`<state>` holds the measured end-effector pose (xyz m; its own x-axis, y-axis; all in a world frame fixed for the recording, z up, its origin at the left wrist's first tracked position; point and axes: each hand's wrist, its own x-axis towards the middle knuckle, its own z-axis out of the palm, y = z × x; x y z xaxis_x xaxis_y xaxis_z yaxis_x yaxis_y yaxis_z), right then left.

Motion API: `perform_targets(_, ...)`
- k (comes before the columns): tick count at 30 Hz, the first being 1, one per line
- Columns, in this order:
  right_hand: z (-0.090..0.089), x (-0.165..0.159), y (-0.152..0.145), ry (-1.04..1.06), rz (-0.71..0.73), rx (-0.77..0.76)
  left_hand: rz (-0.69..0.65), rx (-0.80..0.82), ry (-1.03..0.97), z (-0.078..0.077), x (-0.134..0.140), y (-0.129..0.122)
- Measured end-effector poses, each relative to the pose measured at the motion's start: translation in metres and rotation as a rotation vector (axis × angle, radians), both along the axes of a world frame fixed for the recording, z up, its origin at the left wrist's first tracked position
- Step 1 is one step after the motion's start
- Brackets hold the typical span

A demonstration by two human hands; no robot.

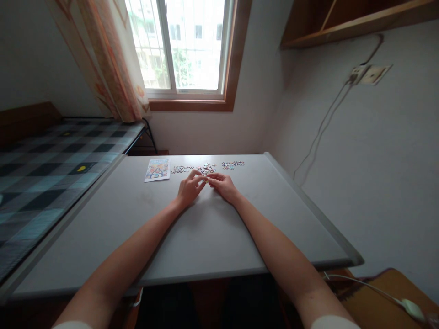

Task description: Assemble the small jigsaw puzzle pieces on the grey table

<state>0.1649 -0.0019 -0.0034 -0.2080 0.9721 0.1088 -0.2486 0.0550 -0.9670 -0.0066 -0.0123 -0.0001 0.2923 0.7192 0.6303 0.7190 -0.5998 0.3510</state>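
Fingers (196, 173) of both hands: bent, tips nearly meeting, pinching a small pale puzzle piece (206, 180) between them; its outline is too small to tell. Left hand (188, 188): thumb and forefinger at the piece's left side. Right hand (222, 184): thumb and fingers at its right side. Position of the piece: above the table (206, 237), toward its far edge.

Just beyond the fingers: one heap of loose pieces (207, 167), multicoloured. Left of the heap: rows of pieces (181, 169). Right of it: a further cluster (233, 164). Left of the rows: one printed picture sheet (157, 170), flat.

Surroundings: one checked bed (78, 157), left; one patterned curtain (111, 59); one window (195, 45), wood-framed; one wall shelf (363, 22), upper right; one socket (376, 74) with cord (317, 132).
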Motion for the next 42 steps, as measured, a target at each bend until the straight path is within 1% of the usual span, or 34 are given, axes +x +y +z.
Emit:
perform_targets(5,0.0041,0.0,-0.0019,0.085,-0.046,-0.058,0.001,-0.054,0.015,0.0011,0.0011,-0.001)
perform_targets(9,0.0052,0.0001,-0.0011,0.108,-0.068,-0.08,0.033,-0.057,0.003,0.0016,0.0017,-0.0014)
perform_targets(14,0.0041,0.0002,-0.0004,0.099,-0.051,-0.07,0.06,-0.06,-0.013,0.0019,0.0022,-0.001)
perform_targets(20,0.0031,0.0005,-0.0004,0.105,-0.053,-0.072,0.057,-0.034,-0.017,-0.001,0.0027,-0.0002)
perform_targets(28,-0.0005,0.0002,0.0016,0.096,-0.051,-0.053,0.065,-0.028,-0.014,0.0024,0.003,-0.0018)
perform_targets(32,-0.0021,0.0002,0.0025,0.069,-0.05,-0.037,0.044,-0.025,0.0,0.0005,0.0017,-0.0001)
perform_targets(34,-0.0025,0.0002,0.0031,0.047,-0.057,-0.026,0.04,-0.025,0.007,-0.0002,0.0012,0.0008)
perform_targets(36,-0.0025,0.0003,0.0037,-0.006,-0.095,0.01,0.059,-0.029,-0.002,0.0002,0.0011,0.0011)
perform_targets(40,-0.0028,0.0018,0.0046,-0.271,-0.237,0.21,0.122,-0.05,-0.072,0.0028,0.0016,0.001)
perform_targets(42,-0.0037,0.0025,0.0048,-0.394,-0.26,0.294,0.138,-0.062,-0.09,0.0034,0.0019,0.0011)
